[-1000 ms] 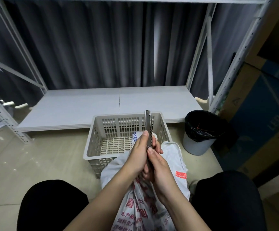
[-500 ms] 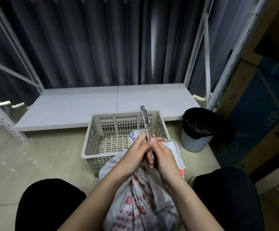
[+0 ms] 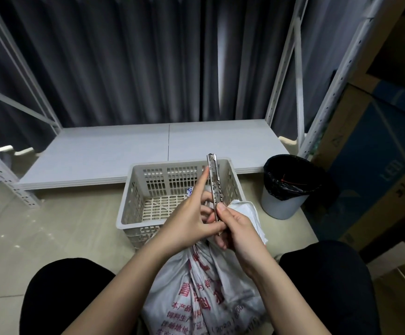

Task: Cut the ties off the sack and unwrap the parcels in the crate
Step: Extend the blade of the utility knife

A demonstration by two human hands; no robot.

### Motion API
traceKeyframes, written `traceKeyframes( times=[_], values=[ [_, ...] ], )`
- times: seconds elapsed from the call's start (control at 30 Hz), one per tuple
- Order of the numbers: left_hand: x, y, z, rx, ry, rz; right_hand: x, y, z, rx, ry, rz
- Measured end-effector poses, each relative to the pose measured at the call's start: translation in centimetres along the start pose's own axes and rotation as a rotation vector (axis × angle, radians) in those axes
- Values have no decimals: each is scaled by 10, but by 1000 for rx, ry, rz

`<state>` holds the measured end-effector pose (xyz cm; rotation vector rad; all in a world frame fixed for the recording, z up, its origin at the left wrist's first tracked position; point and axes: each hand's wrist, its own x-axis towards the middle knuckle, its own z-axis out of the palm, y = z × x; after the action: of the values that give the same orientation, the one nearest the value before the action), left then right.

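Observation:
A white woven sack [image 3: 201, 291] with red print stands between my knees, its gathered neck under my hands. My right hand [image 3: 238, 228] grips a long metal utility knife [image 3: 214, 182] that points up and away over the crate. My left hand [image 3: 189, 221] touches the knife's lower part with thumb and fingers, its index finger stretched out beside the knife. The grey slotted plastic crate [image 3: 133, 197] sits just beyond the sack; a bit of white and blue wrapping [image 3: 189, 190] shows inside, mostly hidden by my hands. No tie is visible.
A small bin with a black liner [image 3: 286, 187] stands right of the crate. A low white shelf board [image 3: 124, 151] runs behind it, framed by white rack posts [image 3: 336, 88]. Cardboard boxes [image 3: 375, 151] are stacked at the right. My dark-clad knees flank the sack.
My left hand has loosened from the knife and its index finger now sticks out straight. The knife stays upright in my right hand, and the view has dropped slightly.

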<state>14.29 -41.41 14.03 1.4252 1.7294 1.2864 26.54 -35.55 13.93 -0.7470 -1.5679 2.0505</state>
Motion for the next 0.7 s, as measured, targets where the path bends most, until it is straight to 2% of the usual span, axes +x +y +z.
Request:
traceKeyframes(
  times=[0.07,0.17,0.43,0.7],
  values=[
    [-4,-1,3,-8,8,0,-3,-4,3,-52,-14,7],
    [-9,0,8,-30,48,5,-7,-12,10,-5,-5,28],
    [-15,-1,22,-241,82,-41,-10,-12,18,27,79,29],
    [-18,-3,33,-110,245,-50,-10,-4,23,5,144,82]
  ],
)
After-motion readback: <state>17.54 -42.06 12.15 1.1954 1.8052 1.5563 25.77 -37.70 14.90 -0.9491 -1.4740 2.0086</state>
